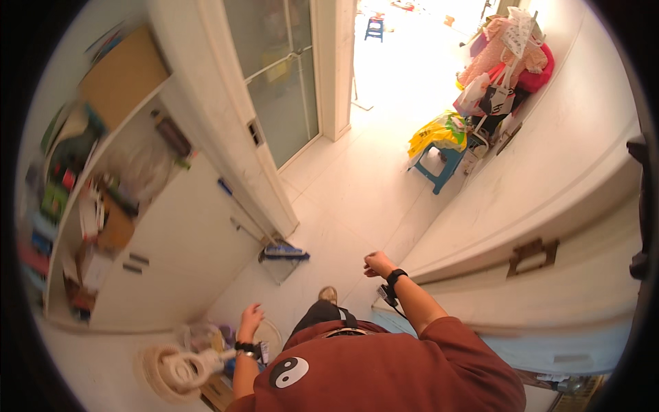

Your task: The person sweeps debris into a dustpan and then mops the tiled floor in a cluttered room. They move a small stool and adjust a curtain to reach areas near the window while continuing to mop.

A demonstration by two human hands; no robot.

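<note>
My left hand (pixel 251 321) hangs low at my left side with its fingers loosely apart and nothing in them. It is nearest a pale round-headed object, possibly a fan (pixel 184 371), and the clutter beside it. My right hand (pixel 378 264) is held out in front on the right, fingers curled in, with no object showing in them. It hovers over the floor, close to the edge of a white door (pixel 480 264). Each wrist wears dark bands with a small device. One shoe (pixel 328 294) shows below me.
A broom and dustpan (pixel 283 253) lean by a white cabinet (pixel 171 254) with crowded shelves. Ahead, past a glass sliding door (pixel 278 75), a blue stool (pixel 441 165) carries a yellow bag (pixel 439 132). Clothes and bags (pixel 508 62) hang on the right. Another blue stool (pixel 374 29) stands far off.
</note>
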